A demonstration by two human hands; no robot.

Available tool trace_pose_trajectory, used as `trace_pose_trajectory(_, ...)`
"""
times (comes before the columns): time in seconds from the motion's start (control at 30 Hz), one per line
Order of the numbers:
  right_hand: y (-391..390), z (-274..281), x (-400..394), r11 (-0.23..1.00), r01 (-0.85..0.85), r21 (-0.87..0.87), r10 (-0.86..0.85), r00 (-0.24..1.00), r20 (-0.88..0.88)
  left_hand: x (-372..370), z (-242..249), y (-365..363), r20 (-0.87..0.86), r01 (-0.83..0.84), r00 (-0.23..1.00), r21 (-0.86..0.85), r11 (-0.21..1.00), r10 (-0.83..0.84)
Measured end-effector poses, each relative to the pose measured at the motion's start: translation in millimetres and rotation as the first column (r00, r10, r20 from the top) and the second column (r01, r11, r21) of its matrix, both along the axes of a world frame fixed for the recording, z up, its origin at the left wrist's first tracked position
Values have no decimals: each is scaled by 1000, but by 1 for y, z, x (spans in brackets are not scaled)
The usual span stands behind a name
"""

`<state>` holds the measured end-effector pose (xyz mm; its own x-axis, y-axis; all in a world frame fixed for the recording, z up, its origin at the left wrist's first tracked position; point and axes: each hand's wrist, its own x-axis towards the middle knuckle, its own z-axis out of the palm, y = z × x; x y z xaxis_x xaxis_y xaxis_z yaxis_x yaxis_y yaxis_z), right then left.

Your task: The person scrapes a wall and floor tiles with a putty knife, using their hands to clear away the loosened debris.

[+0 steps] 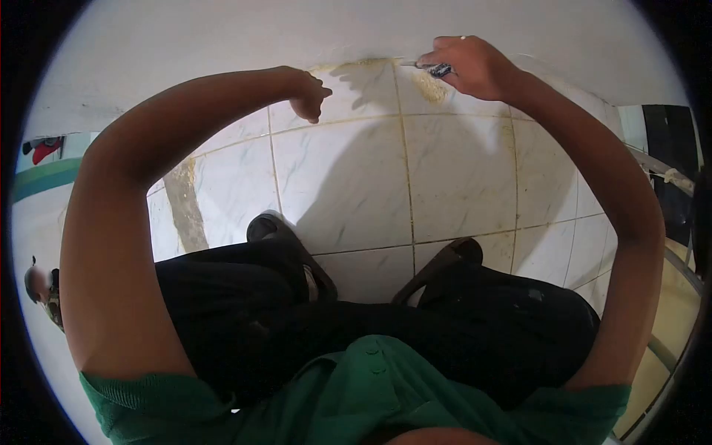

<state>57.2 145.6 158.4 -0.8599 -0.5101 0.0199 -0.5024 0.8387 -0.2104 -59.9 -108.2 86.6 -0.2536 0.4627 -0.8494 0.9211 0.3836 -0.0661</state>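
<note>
Head view: the right hand [475,68] pinches a slim, dark-handled metal tool [443,70] low, perhaps so its tip reaches where glossy white tiles [337,174] meet the pale wall [356,30]; the left hand [305,96], loosely spread, hangs empty.

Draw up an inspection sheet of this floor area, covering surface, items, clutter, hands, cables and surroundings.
Surface: tiled floor, yellowish stains along joints; yellowish patch near the right hand; grey-brown strip at left.
Job's things: slim tool, dark patterned handle, tip near the wall's foot; exact type unclear.
Clutter: red-and-dark item at far left, too small to identify.
Hands: right hand has the tool in its grip; left hand is over the floor, nothing seen in it.
Cables: nothing seen.
Surroundings: pale wall ahead; rail at right; apparently another person at far left.
</note>
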Motion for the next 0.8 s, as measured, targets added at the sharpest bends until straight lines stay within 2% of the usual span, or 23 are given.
trace_pose_trajectory(0.07, -4, -7, -6, 1000, 8, 22, -8, 1000, -9, 0, 0, -1, -20, 3, 1000, 25, 1000, -2)
trace_pose_trajectory(0.23, -18, -46, -19, 990, 69, -123, -77, 995, -57, 9, -9, -7, -53, -17, 998, 101, 995, 22)
trace_pose_trajectory(0.33, -21, -58, -21, 984, 72, -160, -82, 995, -57, 5, -41, 4, 94, -228, 973, 214, 950, 213)
trace_pose_trajectory(0.37, -24, -60, -23, 984, 70, -164, -79, 996, -51, -6, -72, 5, 199, -308, 947, 329, 893, 254)
trace_pose_trajectory(0.4, -25, -63, -26, 986, 51, -160, -61, 996, -59, -9, -73, 14, 404, -600, 776, 237, 764, 484)
trace_pose_trajectory(0.43, -27, -68, -27, 987, 34, -154, -45, 997, -66, -10, -77, 23, 563, -818, 510, 86, 568, 650)
trace_pose_trajectory(0.5, -31, -78, -28, 990, -4, -138, -7, 997, -79, -1, -74, 37, 702, -960, 24, -183, 213, 712)
trace_pose_trajectory(0.53, -33, -84, -27, 991, -25, -129, 14, 996, -86, 6, -73, 44, 708, -941, -231, -337, 32, 668)
trace_pose_trajectory(0.6, -37, -96, -26, 990, -53, -131, 33, 989, -145, 17, -83, 57, 797, -892, -452, -398, -214, 401)
trace_pose_trajectory(0.63, -38, -103, -26, 989, -60, -137, 33, 980, -195, 22, -94, 64, 819, -835, -526, -445, -322, 231)
trace_pose_trajectory(0.67, -37, -108, -26, 988, -65, -142, 29, 969, -246, 29, -107, 67, 731, -636, -678, -638, -435, -81)
trace_pose_trajectory(0.7, -34, -105, -27, 990, -85, -111, 56, 968, -246, 44, -128, 72, 622, -448, -651, -777, -442, -435)
trace_pose_trajectory(0.77, -36, -105, -22, 990, -126, -59, 110, 968, -227, 74, -143, 84, 455, -230, -704, -872, -432, -545)
trace_pose_trajectory(0.8, -43, -109, -17, 991, -113, -68, 98, 976, -195, 87, -125, 95, 505, -229, -698, -829, -510, -508)
